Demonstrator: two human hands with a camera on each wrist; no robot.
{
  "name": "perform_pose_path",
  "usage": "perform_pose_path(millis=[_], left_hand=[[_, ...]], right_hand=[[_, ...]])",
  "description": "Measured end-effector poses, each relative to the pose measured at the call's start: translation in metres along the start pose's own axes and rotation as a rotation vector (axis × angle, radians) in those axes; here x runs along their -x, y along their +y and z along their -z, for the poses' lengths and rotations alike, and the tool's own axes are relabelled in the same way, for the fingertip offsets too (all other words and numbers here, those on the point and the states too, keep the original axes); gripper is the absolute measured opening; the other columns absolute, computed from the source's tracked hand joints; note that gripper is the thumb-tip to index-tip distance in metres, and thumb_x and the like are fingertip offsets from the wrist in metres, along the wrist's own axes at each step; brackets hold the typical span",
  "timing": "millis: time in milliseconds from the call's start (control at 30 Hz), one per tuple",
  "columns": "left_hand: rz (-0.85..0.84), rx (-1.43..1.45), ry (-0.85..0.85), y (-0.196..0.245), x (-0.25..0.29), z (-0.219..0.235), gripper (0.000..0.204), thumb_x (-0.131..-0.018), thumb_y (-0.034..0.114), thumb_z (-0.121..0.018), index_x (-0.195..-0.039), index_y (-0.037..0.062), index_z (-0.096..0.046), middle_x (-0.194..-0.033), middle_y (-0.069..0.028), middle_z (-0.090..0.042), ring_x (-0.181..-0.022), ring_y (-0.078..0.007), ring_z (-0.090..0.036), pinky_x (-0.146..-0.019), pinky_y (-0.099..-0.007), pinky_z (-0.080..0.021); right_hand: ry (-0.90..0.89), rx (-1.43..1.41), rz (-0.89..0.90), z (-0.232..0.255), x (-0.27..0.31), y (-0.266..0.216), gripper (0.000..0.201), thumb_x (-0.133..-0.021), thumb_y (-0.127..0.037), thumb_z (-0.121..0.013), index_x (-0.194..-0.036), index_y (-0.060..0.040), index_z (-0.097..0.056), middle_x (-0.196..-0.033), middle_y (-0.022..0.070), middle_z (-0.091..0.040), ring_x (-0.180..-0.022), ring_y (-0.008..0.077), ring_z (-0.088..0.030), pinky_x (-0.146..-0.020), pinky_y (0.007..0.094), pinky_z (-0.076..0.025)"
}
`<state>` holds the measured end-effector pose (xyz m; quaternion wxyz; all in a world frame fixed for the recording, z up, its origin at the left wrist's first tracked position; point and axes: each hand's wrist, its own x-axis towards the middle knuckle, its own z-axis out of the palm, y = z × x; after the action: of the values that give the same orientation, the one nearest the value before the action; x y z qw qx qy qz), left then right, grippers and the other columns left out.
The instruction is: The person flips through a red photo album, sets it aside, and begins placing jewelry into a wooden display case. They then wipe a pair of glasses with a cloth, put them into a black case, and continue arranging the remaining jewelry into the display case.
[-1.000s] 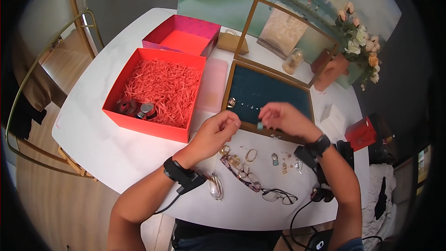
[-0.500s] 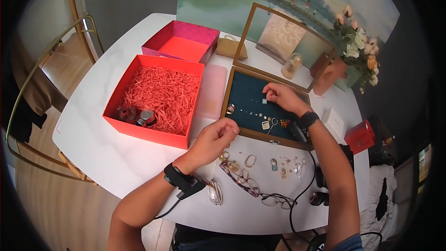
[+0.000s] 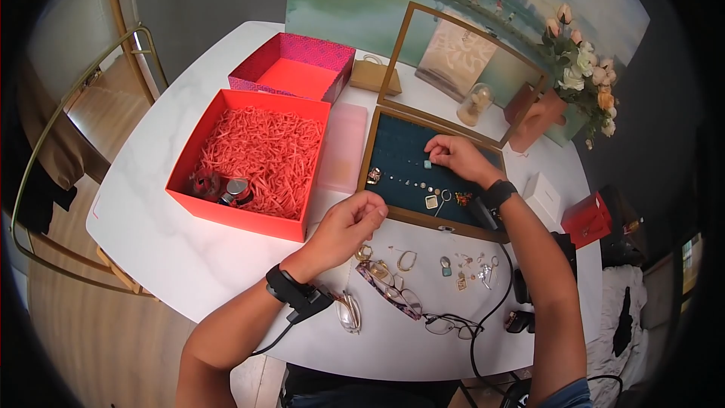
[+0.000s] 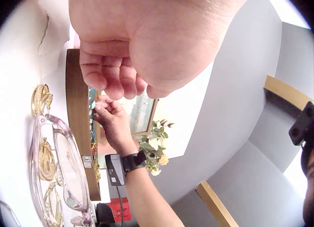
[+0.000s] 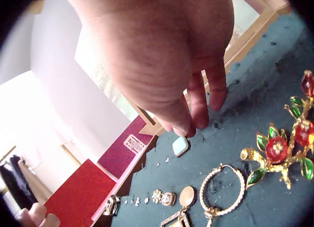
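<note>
My right hand (image 3: pixel 459 159) is over the dark teal pad (image 3: pixel 396 136) of an open wooden jewelry box (image 3: pixel 408 216). Its thumb and fingertips pinch a square turquoise earring (image 5: pixel 180 146) low against the pad. Nearby on the pad lie a row of small stud earrings (image 3: pixel 408 183), a hoop earring (image 5: pixel 223 191), a red-flowered brooch (image 5: pixel 277 148) and a chunky ring (image 3: pixel 374 175). Loosely curled, my left hand (image 3: pixel 351 223) stays near the box's front left corner and holds nothing. Beneath it on the table are patterned glasses (image 3: pixel 389 287) and gold hoops (image 3: pixel 407 261).
A red box (image 3: pixel 245 221) filled with shredded paper stands left, a purple-patterned box (image 3: pixel 302 47) behind it. The jewelry box's glass lid (image 3: pixel 400 45) is raised. More small jewelry (image 3: pixel 446 267) and glasses (image 3: pixel 453 326) lie in front, beside a black cable (image 3: pixel 483 325).
My right hand has moved back and lowered the turquoise earring onto the pad, then hardly moves over the last half second. The left hand stays nearly in place.
</note>
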<state>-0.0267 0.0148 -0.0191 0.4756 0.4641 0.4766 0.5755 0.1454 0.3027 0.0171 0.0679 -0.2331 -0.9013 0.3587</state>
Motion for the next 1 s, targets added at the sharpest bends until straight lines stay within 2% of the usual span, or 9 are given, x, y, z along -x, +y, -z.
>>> perform_pose_path(millis=[600, 667, 767, 800, 833, 900, 1000], left_hand=[[-0.006, 0.024, -0.005, -0.001, 0.0, 0.0, 0.012, -0.104, 0.016, -0.054, -0.105, 0.0051, -0.057, -0.084, 0.004, -0.051, -0.071, -0.0047, -0.049, -0.065, -0.0214, -0.044], [-0.013, 0.011, -0.003, 0.001, 0.0, -0.001, 0.011, -0.104, 0.016, -0.054, -0.105, 0.0051, -0.057, -0.084, 0.004, -0.051, -0.071, -0.0046, -0.049, -0.065, -0.0215, -0.044], [-0.026, 0.013, -0.002, -0.001, -0.001, 0.001, 0.011, -0.104, 0.015, -0.053, -0.105, 0.005, -0.057, -0.084, 0.004, -0.051, -0.072, -0.0045, -0.049, -0.065, -0.0214, -0.044], [-0.034, 0.024, -0.015, -0.002, -0.001, 0.001, 0.011, -0.104, 0.015, -0.053, -0.106, 0.005, -0.057, -0.084, 0.004, -0.051, -0.072, -0.0044, -0.049, -0.065, -0.0214, -0.044], [-0.032, 0.025, -0.014, -0.003, -0.001, 0.0, 0.011, -0.104, 0.015, -0.053, -0.106, 0.005, -0.057, -0.084, 0.004, -0.051, -0.072, -0.0044, -0.049, -0.065, -0.0214, -0.044], [-0.03, 0.016, -0.015, -0.003, -0.001, -0.001, 0.011, -0.104, 0.015, -0.053, -0.106, 0.0049, -0.056, -0.085, 0.0038, -0.052, -0.072, -0.0045, -0.049, -0.065, -0.0211, -0.044], [-0.03, 0.001, -0.02, -0.003, 0.0, -0.001, 0.011, -0.104, 0.015, -0.053, -0.106, 0.0048, -0.057, -0.086, 0.0037, -0.053, -0.072, -0.0045, -0.05, -0.065, -0.0209, -0.044]], right_hand=[[0.012, -0.131, -0.015, -0.002, 0.005, 0.004, 0.016, -0.093, -0.002, -0.064, -0.109, 0.0, -0.062, -0.091, 0.0009, -0.065, -0.084, 0.0076, -0.06, -0.078, 0.0225, -0.05], [0.124, -0.03, -0.017, -0.003, 0.013, -0.019, 0.015, -0.092, -0.002, -0.066, -0.106, 0.0, -0.064, -0.092, 0.0023, -0.065, -0.083, 0.0085, -0.061, -0.076, 0.0237, -0.051], [0.112, 0.055, 0.032, -0.017, 0.042, -0.083, 0.013, -0.091, -0.003, -0.067, -0.104, -0.0012, -0.066, -0.092, 0.0016, -0.064, -0.085, 0.0081, -0.061, -0.076, 0.0235, -0.051], [0.052, 0.07, 0.124, -0.026, 0.052, -0.088, 0.012, -0.089, -0.006, -0.069, -0.101, -0.0029, -0.068, -0.088, 0.0037, -0.063, -0.081, 0.0106, -0.062, -0.072, 0.0261, -0.052], [-0.021, 0.188, 0.21, -0.034, 0.062, -0.098, 0.014, -0.086, -0.01, -0.072, -0.098, -0.004, -0.068, -0.09, 0.01, -0.064, -0.077, 0.0214, -0.064, -0.071, 0.0336, -0.053], [-0.166, 0.331, 0.221, -0.056, 0.085, -0.121, 0.015, -0.089, -0.017, -0.068, -0.098, -0.0057, -0.068, -0.091, 0.013, -0.064, -0.084, 0.0321, -0.065, -0.075, 0.0404, -0.053], [-0.208, 0.318, 0.224, -0.087, 0.098, -0.125, 0.015, -0.091, -0.019, -0.066, -0.098, -0.0058, -0.067, -0.09, 0.0136, -0.064, -0.086, 0.0344, -0.065, -0.077, 0.0428, -0.052]])
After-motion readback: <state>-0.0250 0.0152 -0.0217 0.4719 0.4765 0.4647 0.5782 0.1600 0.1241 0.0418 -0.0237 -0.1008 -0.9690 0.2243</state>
